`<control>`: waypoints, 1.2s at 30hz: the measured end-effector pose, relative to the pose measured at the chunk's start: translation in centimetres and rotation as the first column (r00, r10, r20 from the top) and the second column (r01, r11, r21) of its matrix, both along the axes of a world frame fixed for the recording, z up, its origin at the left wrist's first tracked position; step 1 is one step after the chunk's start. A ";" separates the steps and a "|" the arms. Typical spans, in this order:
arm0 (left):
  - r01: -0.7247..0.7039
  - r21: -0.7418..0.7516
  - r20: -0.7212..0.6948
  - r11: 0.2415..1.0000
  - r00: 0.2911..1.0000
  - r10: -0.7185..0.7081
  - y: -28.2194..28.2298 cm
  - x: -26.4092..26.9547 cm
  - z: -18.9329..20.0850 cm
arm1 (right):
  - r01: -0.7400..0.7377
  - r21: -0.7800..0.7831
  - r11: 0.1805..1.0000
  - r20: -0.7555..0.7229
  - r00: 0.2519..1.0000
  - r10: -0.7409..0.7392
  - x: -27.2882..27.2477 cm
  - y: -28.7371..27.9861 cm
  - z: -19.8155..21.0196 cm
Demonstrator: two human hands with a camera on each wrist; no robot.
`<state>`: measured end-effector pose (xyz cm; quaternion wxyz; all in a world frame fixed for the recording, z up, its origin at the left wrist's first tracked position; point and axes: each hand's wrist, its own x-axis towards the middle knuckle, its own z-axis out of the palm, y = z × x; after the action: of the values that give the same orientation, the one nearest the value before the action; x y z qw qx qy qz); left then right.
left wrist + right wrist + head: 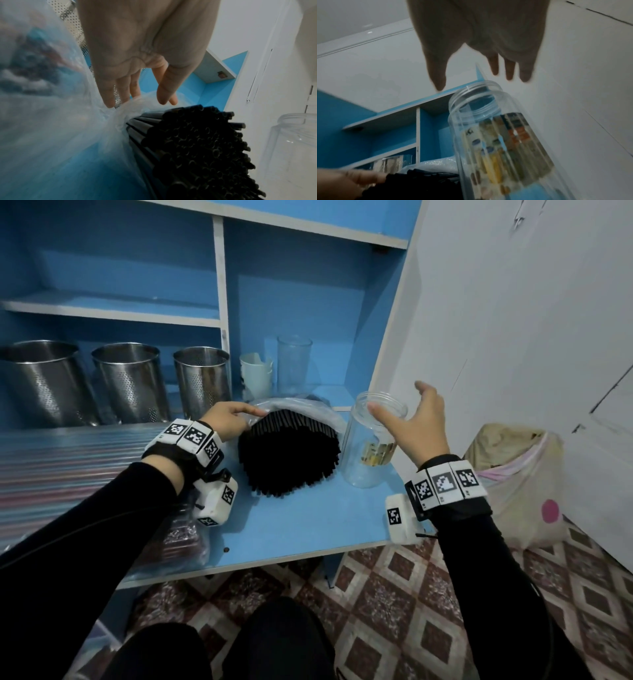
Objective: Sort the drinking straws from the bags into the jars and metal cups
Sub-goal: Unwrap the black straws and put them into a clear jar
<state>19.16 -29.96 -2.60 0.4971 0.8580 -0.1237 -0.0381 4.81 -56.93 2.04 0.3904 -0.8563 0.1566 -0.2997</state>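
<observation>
A thick bundle of black straws (291, 457) (197, 148) lies on the blue desk (308, 529), sticking out of a clear plastic bag (318, 407) (68, 128). My left hand (250, 412) (137, 102) rests with straight fingers on the bag's rim at the bundle's left. An empty clear jar (366, 460) (496, 135) with a printed label stands to the right of the straws. My right hand (397, 398) (474, 82) hovers open just over the jar's mouth, fingers spread, holding nothing. Three perforated metal cups (132, 383) stand empty at the back left.
A bag of striped coloured straws (68, 467) lies on the left; a bag of brownish straws (181, 539) sits under my left forearm. A tall clear glass (294, 364) and white cups (255, 374) stand at the back. A lined waste bin (513, 474) is on the floor to the right.
</observation>
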 end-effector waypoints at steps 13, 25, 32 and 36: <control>0.040 -0.114 -0.037 0.993 0.998 -0.045 -0.2 0.1 0.2 | -0.426 -0.275 0.862 -0.287 0.892 0.350 7.9 11.0 -2.6; 0.239 0.010 -0.073 0.971 0.969 -0.238 0.7 0.7 -0.8 | -0.330 -0.178 0.927 -0.243 0.928 0.284 7.1 10.5 -2.1; 0.218 0.032 -0.048 0.975 0.975 -0.216 0.6 0.8 -1.0 | -0.375 -0.140 0.916 -0.346 0.886 0.310 5.3 9.9 -2.1; 0.218 0.043 -0.058 0.975 0.975 -0.215 0.5 0.7 -0.9 | -0.369 -0.135 0.920 -0.442 0.853 0.277 5.8 10.7 -3.1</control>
<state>19.91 -29.46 -3.54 0.4719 0.8500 -0.2024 -0.1177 10.64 -46.21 -1.04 0.2981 -0.9513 0.0556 -0.0560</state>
